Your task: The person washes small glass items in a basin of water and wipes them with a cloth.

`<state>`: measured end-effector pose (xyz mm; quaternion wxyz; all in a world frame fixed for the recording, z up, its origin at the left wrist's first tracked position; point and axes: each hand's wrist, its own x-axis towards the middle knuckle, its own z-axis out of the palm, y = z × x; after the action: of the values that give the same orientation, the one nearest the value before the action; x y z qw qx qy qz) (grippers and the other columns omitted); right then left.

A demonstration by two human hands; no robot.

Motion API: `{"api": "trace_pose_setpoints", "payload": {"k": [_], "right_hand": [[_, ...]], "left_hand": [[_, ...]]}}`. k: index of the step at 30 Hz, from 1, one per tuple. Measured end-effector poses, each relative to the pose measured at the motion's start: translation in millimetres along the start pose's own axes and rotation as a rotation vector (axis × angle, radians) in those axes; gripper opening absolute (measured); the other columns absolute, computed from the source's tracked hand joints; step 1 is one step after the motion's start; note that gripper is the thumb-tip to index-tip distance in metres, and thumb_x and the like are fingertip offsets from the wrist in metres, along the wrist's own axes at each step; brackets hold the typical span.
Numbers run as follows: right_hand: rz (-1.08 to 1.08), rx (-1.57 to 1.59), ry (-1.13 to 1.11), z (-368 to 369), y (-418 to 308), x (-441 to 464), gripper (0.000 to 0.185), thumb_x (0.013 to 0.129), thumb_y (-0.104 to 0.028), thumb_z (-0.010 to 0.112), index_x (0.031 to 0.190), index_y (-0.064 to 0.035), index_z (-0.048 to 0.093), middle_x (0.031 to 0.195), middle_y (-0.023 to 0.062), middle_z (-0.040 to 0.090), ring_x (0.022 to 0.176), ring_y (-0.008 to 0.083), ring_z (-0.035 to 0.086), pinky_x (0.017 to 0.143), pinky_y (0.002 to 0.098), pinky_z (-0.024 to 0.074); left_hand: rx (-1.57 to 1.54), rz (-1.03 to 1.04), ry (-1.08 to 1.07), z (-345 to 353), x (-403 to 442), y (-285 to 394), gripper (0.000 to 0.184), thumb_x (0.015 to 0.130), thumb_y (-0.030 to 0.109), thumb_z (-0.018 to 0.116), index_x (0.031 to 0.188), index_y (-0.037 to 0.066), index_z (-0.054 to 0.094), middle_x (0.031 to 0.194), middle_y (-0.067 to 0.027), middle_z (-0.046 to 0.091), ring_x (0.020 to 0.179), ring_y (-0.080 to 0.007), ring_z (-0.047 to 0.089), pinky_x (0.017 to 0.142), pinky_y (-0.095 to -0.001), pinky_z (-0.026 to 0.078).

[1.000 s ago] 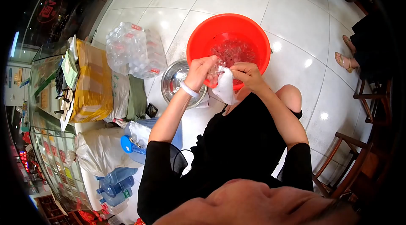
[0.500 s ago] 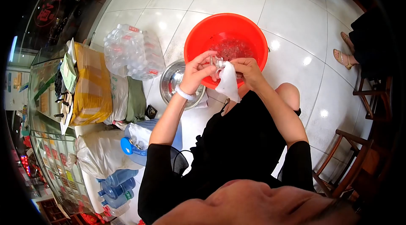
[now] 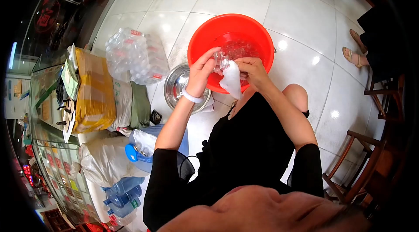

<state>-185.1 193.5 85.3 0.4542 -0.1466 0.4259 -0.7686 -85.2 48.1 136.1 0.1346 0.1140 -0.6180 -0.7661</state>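
Note:
My left hand [image 3: 201,71] is closed around a small clear glass item [image 3: 220,61], held sideways over the near part of a red basin [image 3: 197,35]. With pinched fingers, my right hand [image 3: 254,73] grips a white cloth [image 3: 231,79] at the glass item's right end. The cloth's lower part hangs down over the basin's near rim. Inside the basin, clear glass pieces [image 3: 242,49] lie in water. Left of the basin stands a shiny metal bowl [image 3: 173,84], partly behind my left wrist.
Shrink-wrapped bottles [image 3: 136,55] and a taped carton [image 3: 95,90] stand at the left, with sacks and blue water jugs [image 3: 124,197] nearer. Wooden chairs [image 3: 358,162] are at the right, below another person's sandalled feet [image 3: 352,55].
My left hand has turned and its fingers have shifted around the glass item. The white cloth hangs differently at its end. The whole view has shifted slightly.

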Motion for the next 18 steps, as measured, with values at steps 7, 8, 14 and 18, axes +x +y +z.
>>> {"api": "trace_pose_setpoints", "payload": {"k": [7,8,14,18], "right_hand": [[-0.032,-0.02,-0.048,4,-1,-4,0.017,0.077,-0.006,0.055,0.088,0.004,0.062,0.075,0.0051,0.06,0.067,0.01,0.056,0.059,0.021,0.0441],[-0.088,-0.089,-0.084,4,-1,-4,0.016,0.077,-0.006,0.055,0.087,0.0037,0.062,0.075,0.0045,0.061,0.068,0.0099,0.056,0.061,0.0213,0.0444],[-0.446,-0.683,-0.155,-5,-2,-1,0.015,0.079,-0.006,0.052,0.086,0.002,0.062,0.076,0.0013,0.061,0.069,0.0078,0.055,0.061,0.0208,0.0437],[-0.241,-0.326,-0.022,1,3,-5,0.015,0.078,-0.006,0.053,0.086,0.0031,0.062,0.075,0.0026,0.06,0.065,0.0087,0.054,0.057,0.0213,0.0427]], "left_hand": [[-0.043,-0.076,-0.132,-11,0,3,0.039,0.077,0.0,0.055,0.115,-0.003,0.045,0.101,-0.0114,0.056,0.085,-0.0161,0.056,0.071,-0.0273,0.047],[-0.044,-0.076,-0.133,-10,0,2,0.039,0.077,0.0,0.055,0.115,-0.003,0.045,0.101,-0.0114,0.056,0.085,-0.0161,0.056,0.071,-0.0273,0.047],[-0.043,-0.063,-0.036,-7,-5,-7,0.035,0.078,0.001,0.054,0.112,-0.002,0.046,0.092,-0.0097,0.058,0.077,-0.0143,0.057,0.063,-0.025,0.048],[-0.109,-0.071,-0.082,-9,-9,-10,0.037,0.077,-0.001,0.056,0.112,-0.002,0.045,0.095,-0.0111,0.058,0.079,-0.0161,0.058,0.065,-0.0267,0.049]]}}
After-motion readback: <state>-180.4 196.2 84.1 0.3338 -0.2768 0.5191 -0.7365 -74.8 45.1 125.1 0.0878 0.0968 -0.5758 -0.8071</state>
